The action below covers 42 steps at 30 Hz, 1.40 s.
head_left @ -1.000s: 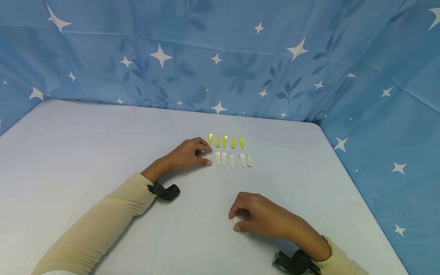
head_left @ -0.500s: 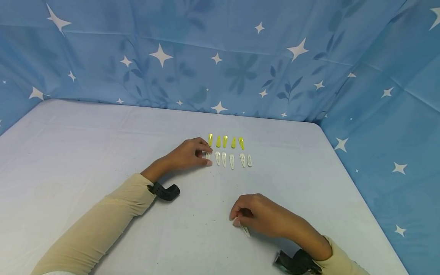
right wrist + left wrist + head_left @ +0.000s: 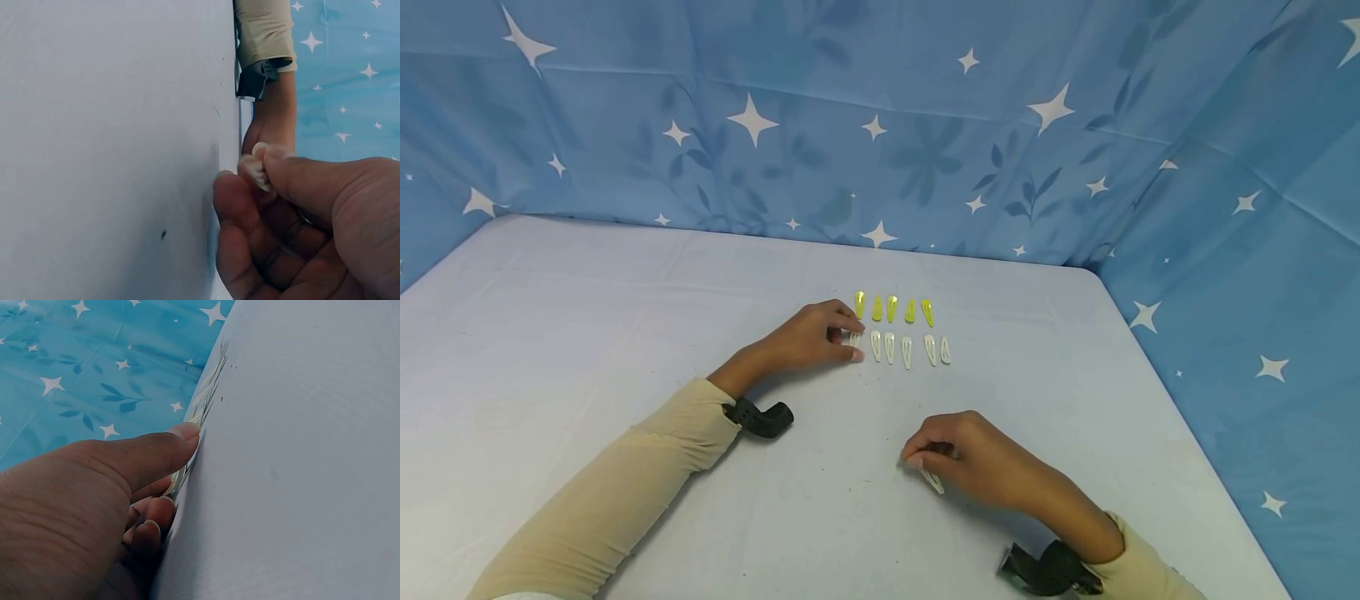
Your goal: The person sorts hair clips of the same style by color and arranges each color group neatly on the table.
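At the left end of a row of white snap hair clips (image 3: 907,353), my left hand (image 3: 812,337) has its thumb and fingers at opposite ends of a white hair clip (image 3: 855,340). In the left wrist view the thumb (image 3: 169,450) touches the near end of the row, its clips seen almost edge-on. My right hand (image 3: 985,462) pinches another white hair clip (image 3: 933,482) between thumb and fingers, low over the table nearer the body. That hand's clip (image 3: 256,172) is blurred and partly covered by the fingers in the right wrist view.
Behind the white row lies a row of yellow snap hair clips (image 3: 892,308). All rest on a white-covered table (image 3: 662,300). A blue star-patterned curtain (image 3: 820,167) borders the table at the back and right. Each wrist wears a black camera mount (image 3: 763,420).
My right hand has lifted and shifted slightly forward with its clip, which has turned in the fingers and shows more below the thumb. The left hand and both rows have stayed in place.
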Motion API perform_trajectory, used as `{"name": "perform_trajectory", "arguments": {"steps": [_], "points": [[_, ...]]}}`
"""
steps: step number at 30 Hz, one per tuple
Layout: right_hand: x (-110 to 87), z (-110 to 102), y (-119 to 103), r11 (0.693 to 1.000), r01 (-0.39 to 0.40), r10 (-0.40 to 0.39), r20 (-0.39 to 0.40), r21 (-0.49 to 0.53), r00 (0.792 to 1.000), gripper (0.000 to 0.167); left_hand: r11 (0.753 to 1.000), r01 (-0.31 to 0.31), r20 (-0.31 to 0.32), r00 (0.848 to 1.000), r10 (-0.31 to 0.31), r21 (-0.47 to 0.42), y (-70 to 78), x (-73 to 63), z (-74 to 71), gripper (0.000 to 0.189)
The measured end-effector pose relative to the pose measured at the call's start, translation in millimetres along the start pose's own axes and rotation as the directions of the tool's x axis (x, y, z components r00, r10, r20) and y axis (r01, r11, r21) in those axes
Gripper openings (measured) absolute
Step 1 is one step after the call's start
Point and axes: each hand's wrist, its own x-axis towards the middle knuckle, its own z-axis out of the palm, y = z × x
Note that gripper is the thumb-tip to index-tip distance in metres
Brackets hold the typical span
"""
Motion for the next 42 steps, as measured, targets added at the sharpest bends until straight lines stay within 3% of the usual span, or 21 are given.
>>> {"name": "perform_trajectory", "arguments": {"steps": [7, 16, 23, 42], "points": [[1.9, -5, 6, 0.998, -0.064, 0.063, -0.037, -0.011, 0.997, 0.02, 1.0, -0.001, 0.003, 1.0, 0.001, 0.007, 0.7, 0.6, -0.7, 0.038], [3.9, -13, 11, 0.997, -0.082, 0.081, -0.105, 0.0, 0.991, 0.024, 1.0, 0.011, 0.007, 1.0, -0.011, 0.004, 2.3, 0.4, -1.7, 0.038], [6.5, -20, 21, 0.997, -0.072, 0.071, -0.206, 0.005, 0.976, 0.02, 1.0, 0.012, 0.009, 1.0, -0.012, 0.003, 0.4, 1.1, -1.5, 0.038], [15.4, -44, 42, 0.998, -0.061, 0.065, -0.34, 0.024, 0.938, 0.022, 1.0, 0.016, 0.008, 1.0, -0.016, -0.017, 0.2, 0.4, -1.3, 0.038]]}}
